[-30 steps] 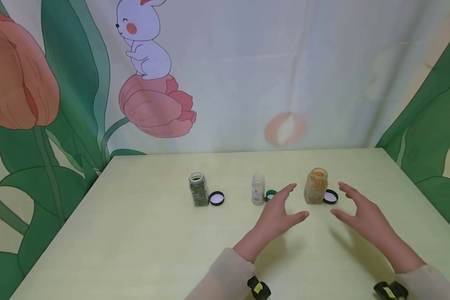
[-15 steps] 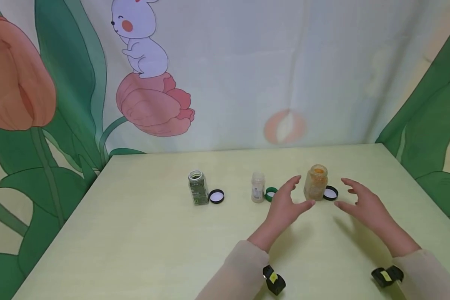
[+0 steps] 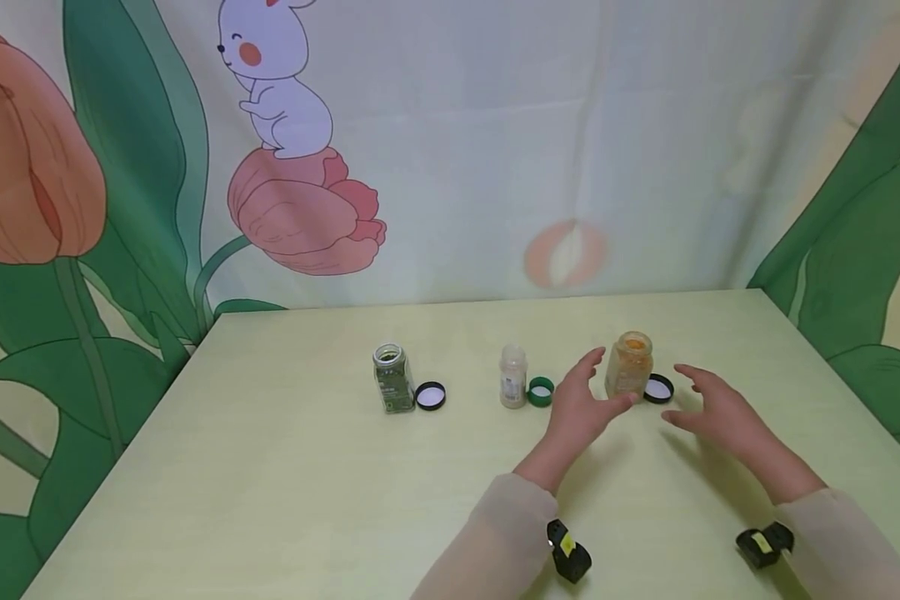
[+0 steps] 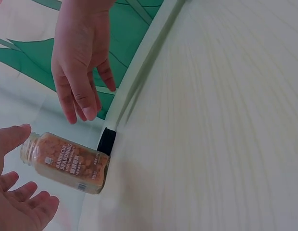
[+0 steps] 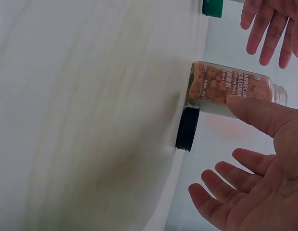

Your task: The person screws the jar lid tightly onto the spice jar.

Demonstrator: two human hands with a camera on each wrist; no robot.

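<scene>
A glass jar of orange barbecue seasoning (image 3: 630, 365) stands uncapped on the table, its label readable in the left wrist view. Its black lid (image 3: 658, 389) lies against its right side, white inner face up. My left hand (image 3: 579, 408) hovers just left and in front of the jar, thumb and fingers spread apart with nothing held. To the right, my right hand (image 3: 720, 408) hangs near the lid, also spread and holding nothing. In the right wrist view, the right thumb overlaps the seasoning jar (image 5: 218, 86), though a gap seems to lie between them.
Left of my left hand stand a small clear shaker bottle (image 3: 513, 379) and its green cap (image 3: 540, 392). Further left are an uncapped jar of green herbs (image 3: 394, 381) and a black lid (image 3: 431, 396). A printed curtain (image 3: 450, 167) hangs behind the table (image 3: 270, 483).
My left hand has moved right and slightly up, closer to the seasoning jar, uncovering the green cap. My right hand has shifted only slightly. The jars and lids stay where they were.
</scene>
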